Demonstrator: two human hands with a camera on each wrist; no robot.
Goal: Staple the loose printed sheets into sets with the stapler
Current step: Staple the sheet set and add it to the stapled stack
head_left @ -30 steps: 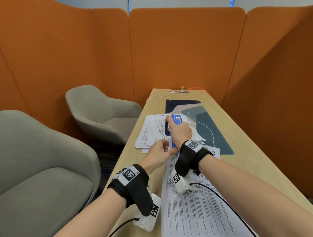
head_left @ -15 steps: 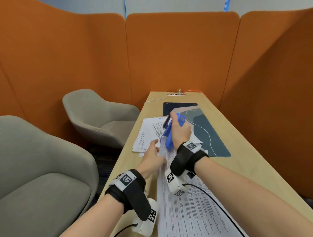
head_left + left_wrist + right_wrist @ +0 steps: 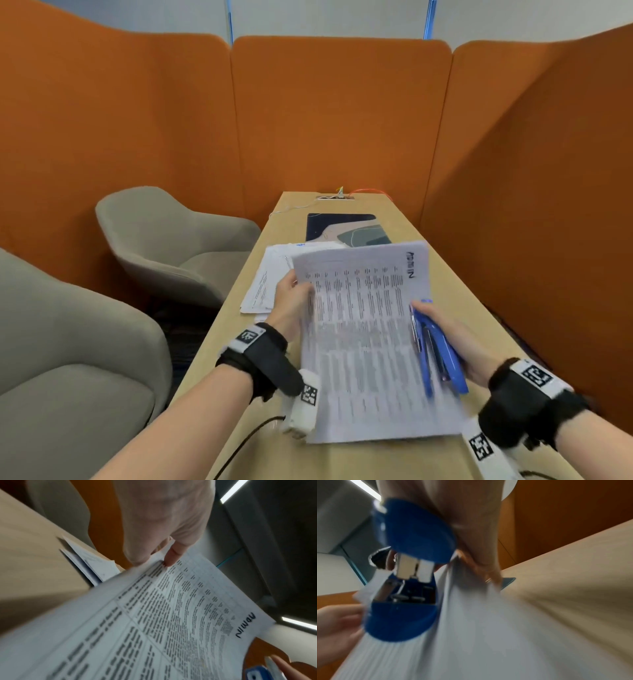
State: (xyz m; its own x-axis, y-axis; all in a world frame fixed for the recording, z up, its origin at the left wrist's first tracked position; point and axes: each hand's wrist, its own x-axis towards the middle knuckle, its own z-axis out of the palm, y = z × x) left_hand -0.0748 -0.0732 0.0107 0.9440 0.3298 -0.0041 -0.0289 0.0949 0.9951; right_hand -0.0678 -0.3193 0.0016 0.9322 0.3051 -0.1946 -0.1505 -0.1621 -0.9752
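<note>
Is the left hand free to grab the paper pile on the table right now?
Probably not: the left hand is pinching the lifted sheets, though the pile lies uncovered just beyond it.

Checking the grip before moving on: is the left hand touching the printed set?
Touching. Left wrist view shows the left hand pinching the edge of the printed set.

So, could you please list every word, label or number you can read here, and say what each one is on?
"ADMIN", handwritten in black, reads sideways at a far corner of the held set of sheets.
Printed table text on that set: too blurred to read.
Paper pile on the table: print too small; a blue mark on it is illegible.
Square coded markers on the wrist straps: patterns, no words.
</note>
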